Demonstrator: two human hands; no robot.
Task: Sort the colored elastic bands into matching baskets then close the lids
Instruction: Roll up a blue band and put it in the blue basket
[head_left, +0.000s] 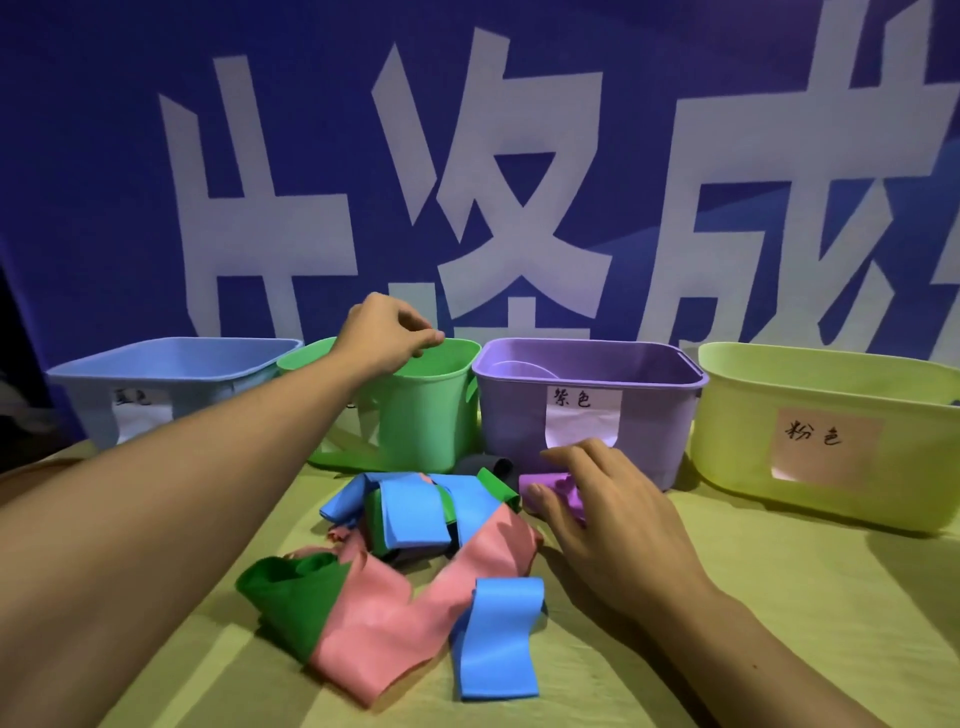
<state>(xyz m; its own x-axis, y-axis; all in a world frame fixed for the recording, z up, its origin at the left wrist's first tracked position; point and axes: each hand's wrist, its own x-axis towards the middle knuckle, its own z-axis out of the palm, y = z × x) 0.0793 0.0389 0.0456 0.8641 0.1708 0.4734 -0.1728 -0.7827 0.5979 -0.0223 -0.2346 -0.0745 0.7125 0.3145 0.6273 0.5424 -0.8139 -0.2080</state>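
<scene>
Four open baskets stand in a row at the back: blue (171, 353), green (426, 415), purple (519, 421) and a yellow-green one (737, 441) with a pink label. My left hand (389, 338) hovers over the green basket's rim with its fingertips drawn together; nothing shows between them. My right hand (597, 509) grips a small purple band (558, 486) on the cloth in front of the purple basket. A pile lies in the middle: blue bands (415, 514), a long pink band (395, 613), a green band (291, 597) and a blue loop (498, 634).
A yellow-green cloth (779, 623) covers the table. A dark grey roll (483, 462) lies between the green and purple baskets. A flat green piece (343, 460) lies at the green basket's foot. A pale lid-like shape (519, 369) sits inside the purple basket. A blue banner hangs behind.
</scene>
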